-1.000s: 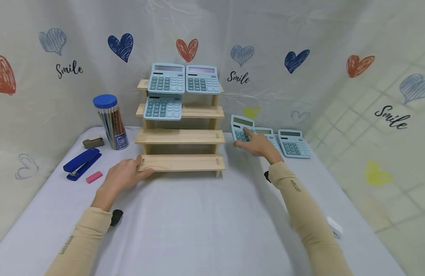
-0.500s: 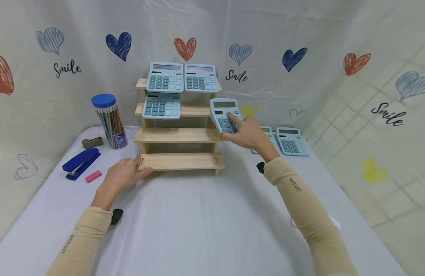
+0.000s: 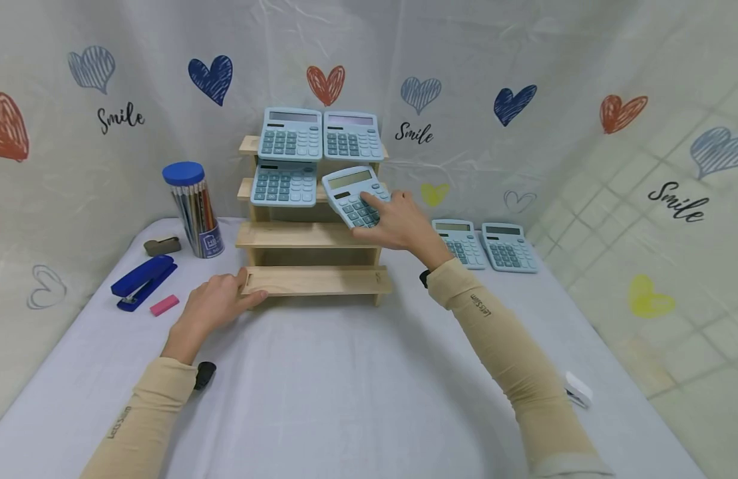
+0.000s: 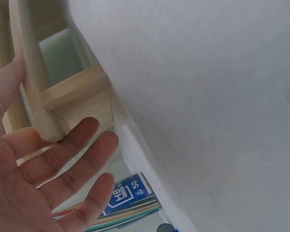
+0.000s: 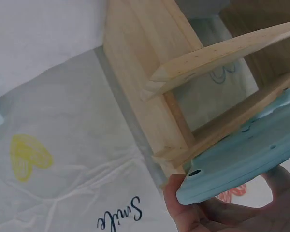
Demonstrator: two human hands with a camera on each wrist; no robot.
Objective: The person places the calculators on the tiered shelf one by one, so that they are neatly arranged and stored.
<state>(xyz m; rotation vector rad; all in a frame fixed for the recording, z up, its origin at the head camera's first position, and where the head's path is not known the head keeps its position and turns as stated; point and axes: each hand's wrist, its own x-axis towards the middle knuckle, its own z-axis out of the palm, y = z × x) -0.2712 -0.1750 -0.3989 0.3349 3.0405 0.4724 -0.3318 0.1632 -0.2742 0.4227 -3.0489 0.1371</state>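
My right hand point(image 3: 401, 223) grips a light-blue calculator point(image 3: 348, 188), thumb on its key side. It is tilted in front of the second tier from the top, right of a calculator point(image 3: 283, 186) on that tier. In the right wrist view, the held calculator's back point(image 5: 246, 150) lies close to the wooden board edge; whether it touches cannot be told. My left hand point(image 3: 213, 306) pinches the left end of the bottom board of the wooden stepped rack point(image 3: 317, 281), its other fingers loosely spread in the left wrist view. Two calculators point(image 3: 293, 135) lean side by side on the top tier.
Two more calculators point(image 3: 458, 245) lie on the white-covered table at the right. A white stapler-like item point(image 3: 578, 390) is near the right arm. At left are a pencil tub point(image 3: 191, 209), a blue stapler point(image 3: 142, 283), a pink eraser point(image 3: 164, 305) and a tape dispenser point(image 3: 162, 246).
My right hand has lifted a calculator from the table at right and carried it left and up to the second tier, tilting it. The left hand has stayed on the bottom board.
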